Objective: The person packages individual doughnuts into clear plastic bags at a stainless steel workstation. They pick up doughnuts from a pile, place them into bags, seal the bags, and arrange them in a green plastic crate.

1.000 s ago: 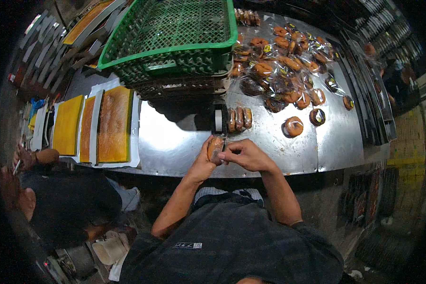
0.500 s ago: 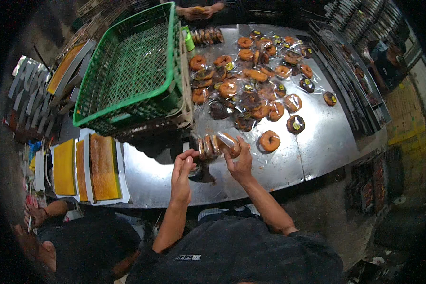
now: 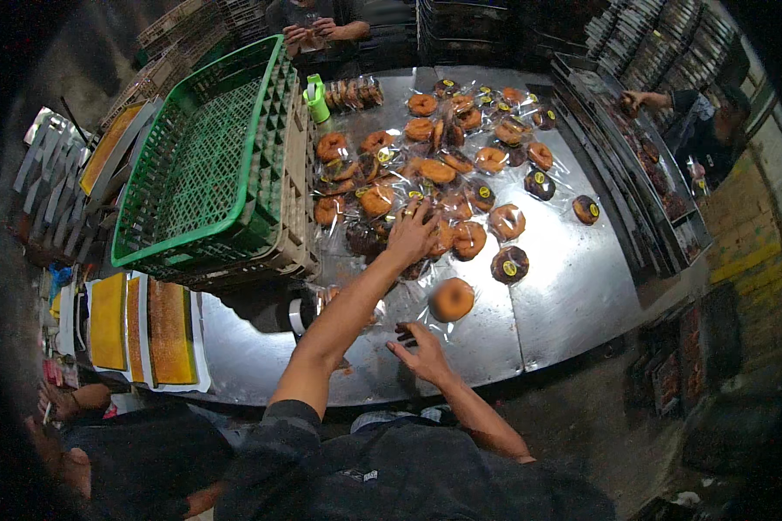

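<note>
My left hand [image 3: 413, 233] is stretched over the pile of clear-bagged doughnuts, fingers spread on or just above a brown one. Beneath it and around it lie plain doughnuts [image 3: 469, 240] and dark chocolate-coated doughnuts [image 3: 510, 265], some with round yellow labels. My right hand [image 3: 421, 354] is held low over the table with its fingers apart and nothing in them. Just beyond it sits a single bagged plain doughnut [image 3: 457, 300], slightly blurred. A row of bagged doughnuts [image 3: 328, 297] by the crate is mostly hidden behind my left forearm.
A green plastic crate [image 3: 245, 195] is stacked at the left of the metal table [image 3: 487, 334]. Slabs of yellow cake [image 3: 170, 334] lie left of me. A green bottle [image 3: 316, 100] and another doughnut row [image 3: 354, 93] are farther back. Co-workers stand left, across and at right.
My right hand has let go of a bagged doughnut at the row and drawn back. My left hand has moved from the row up to the pile. The whole view has shifted.
</note>
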Demonstrator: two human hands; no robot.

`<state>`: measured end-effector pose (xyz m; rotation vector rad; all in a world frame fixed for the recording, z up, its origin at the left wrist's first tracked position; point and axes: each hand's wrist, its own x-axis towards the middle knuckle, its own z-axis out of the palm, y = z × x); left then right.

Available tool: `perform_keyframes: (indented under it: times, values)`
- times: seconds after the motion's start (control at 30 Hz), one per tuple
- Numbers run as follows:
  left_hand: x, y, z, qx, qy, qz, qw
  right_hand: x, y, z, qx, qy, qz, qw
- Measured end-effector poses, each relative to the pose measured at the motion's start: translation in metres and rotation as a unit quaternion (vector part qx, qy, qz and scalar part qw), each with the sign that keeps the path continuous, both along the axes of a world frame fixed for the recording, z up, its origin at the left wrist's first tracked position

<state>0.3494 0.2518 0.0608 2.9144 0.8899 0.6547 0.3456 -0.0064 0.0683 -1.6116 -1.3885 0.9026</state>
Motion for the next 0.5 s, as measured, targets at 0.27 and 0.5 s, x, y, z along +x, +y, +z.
perform_keyframes:
  times: [0.27, 0.5]
  values:
    - [-0.026, -0.051, 0.096, -0.175, -0.282, -0.04, 0.942, 0.021, 0.011, 0.045, 0.148, -0.183, -0.249, 0.939]
    - [-0.151, -0.14, 0.162, -0.453, -0.362, 0.05, 0.813, -0.02, 0.047, 0.065, 0.185, 0.101, -0.19, 0.959]
